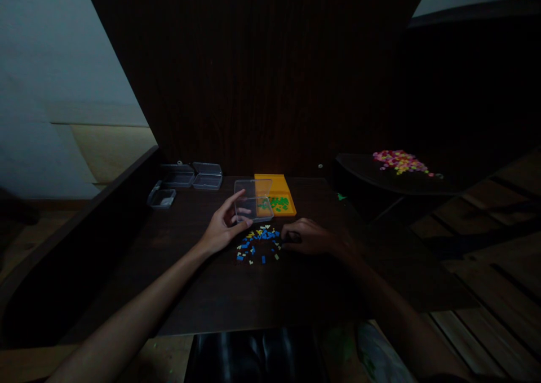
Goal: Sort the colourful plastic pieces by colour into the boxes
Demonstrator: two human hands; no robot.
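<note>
A clear plastic box (258, 209) with its lid raised is held in my left hand (226, 222), thumb along its near edge and fingers behind it. Below the box lies a loose pile of small building bricks (262, 235), blue, yellow and pale. At the right edge of this pile, my right hand (306, 236) rests low with its fingers curled together; whatever the fingertips hold is too small or dark to make out. Right behind the clear box stands an open orange case (291, 205), with small green pieces (279, 204) inside it.
More clear plastic boxes (208, 177) stand open at the back left, with a smaller clear box (163, 198) in front of them. Pink and yellow small pieces (401, 162) lie heaped on a dark shelf (397, 186) to the right. A dark panel (253, 79) rises behind the tabletop.
</note>
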